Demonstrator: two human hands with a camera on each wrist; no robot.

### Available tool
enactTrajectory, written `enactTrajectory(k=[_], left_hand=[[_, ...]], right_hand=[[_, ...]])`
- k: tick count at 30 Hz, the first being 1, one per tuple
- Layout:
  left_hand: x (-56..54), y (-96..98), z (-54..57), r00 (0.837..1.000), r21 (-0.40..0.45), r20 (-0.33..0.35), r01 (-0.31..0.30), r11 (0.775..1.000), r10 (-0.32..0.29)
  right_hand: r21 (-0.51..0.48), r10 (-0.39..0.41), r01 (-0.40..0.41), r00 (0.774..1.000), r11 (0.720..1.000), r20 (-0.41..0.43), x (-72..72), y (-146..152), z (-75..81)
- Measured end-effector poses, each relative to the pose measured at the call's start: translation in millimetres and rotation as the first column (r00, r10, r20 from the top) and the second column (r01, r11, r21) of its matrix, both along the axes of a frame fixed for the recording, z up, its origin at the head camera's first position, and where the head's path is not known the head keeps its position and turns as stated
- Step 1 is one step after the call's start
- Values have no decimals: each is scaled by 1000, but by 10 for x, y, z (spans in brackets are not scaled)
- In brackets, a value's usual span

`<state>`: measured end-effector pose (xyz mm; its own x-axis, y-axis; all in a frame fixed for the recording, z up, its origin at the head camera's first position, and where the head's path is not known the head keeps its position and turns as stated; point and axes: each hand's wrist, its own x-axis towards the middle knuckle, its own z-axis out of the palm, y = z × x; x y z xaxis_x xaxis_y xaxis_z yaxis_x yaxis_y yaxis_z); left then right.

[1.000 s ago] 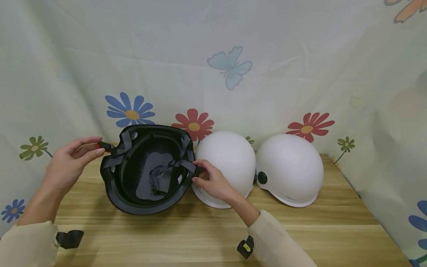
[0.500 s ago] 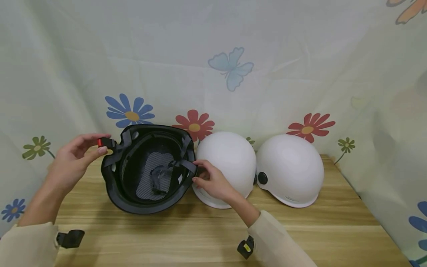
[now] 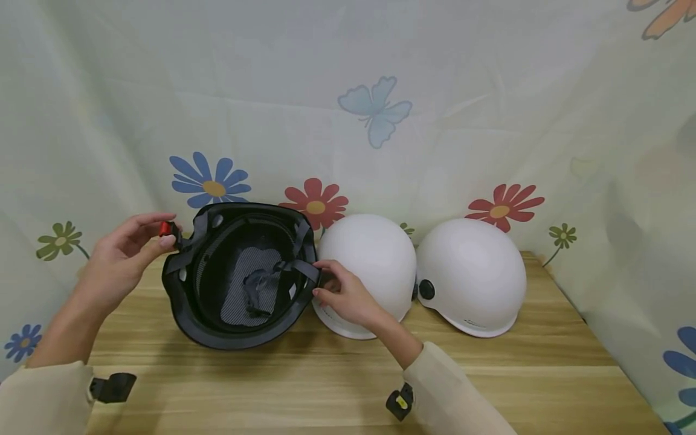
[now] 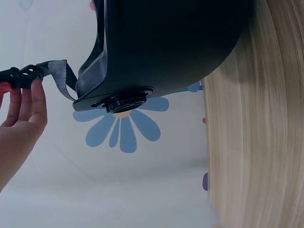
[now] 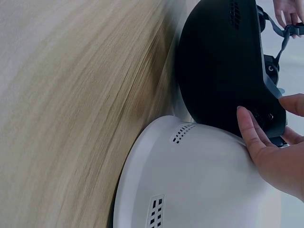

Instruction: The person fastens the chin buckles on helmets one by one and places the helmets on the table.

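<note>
An upturned black helmet [image 3: 187,320] rests on the table with its padded inside and grey straps facing up. At its left side my left hand [image 3: 119,260] pinches the black strap buckle [image 3: 173,232], which has a red piece [image 3: 164,228] at its end. The left wrist view shows the grey webbing [image 4: 59,76] running from that buckle to the helmet's edge, with fingertips under the buckle. My right hand [image 3: 350,296] grips the helmet's right rim, thumb and fingers on either side of it. Another dark strap lies loose inside the shell.
Right of the black helmet stand two white helmets, a nearer one [image 3: 375,260] close against it and a farther one [image 3: 473,272]. All are on a wooden table [image 3: 272,393]. A flowered curtain [image 3: 261,121] hangs behind.
My left hand has risen slightly, and the buckle has turned in its fingers so the red end tips upward. My right hand and the helmets have stayed in place.
</note>
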<state>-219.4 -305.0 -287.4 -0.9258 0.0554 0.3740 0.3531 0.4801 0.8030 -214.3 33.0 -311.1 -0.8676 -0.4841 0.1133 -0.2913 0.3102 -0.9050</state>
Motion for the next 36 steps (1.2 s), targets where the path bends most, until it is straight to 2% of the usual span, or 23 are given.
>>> enactTrajectory(k=[7,13,17,23,29,32,36], left_hand=[[-15,15,-5,999,10,-24,34,999,-34],[-34,16,-30,995,19,-47,92,996,-91],[-39,23,-40,996,-6,-36,87,996,-87],[-45,36,-60,999,-50,21,37,998,-36],[-30,15,-72,995,-117,22,-91,989,94],[-21,-7,-90,992,-167,1,-123,978,125],[-18,-41,-138,991,-259,-37,-133,957,128]], right_hand=[[0,8,-8,1000,1000,-4,-11,6,-8],[-9,10,-10,1000,1000,-5,-18,2,-9],[-10,13,-13,1000,1000,1,-23,0,-14],[-10,18,-18,1000,1000,9,-17,0,-5],[-12,18,-18,1000,1000,8,-29,-5,-21],[-20,21,-21,1000,1000,9,-82,-1,-106],[-30,18,-18,1000,999,3,-179,6,-265]])
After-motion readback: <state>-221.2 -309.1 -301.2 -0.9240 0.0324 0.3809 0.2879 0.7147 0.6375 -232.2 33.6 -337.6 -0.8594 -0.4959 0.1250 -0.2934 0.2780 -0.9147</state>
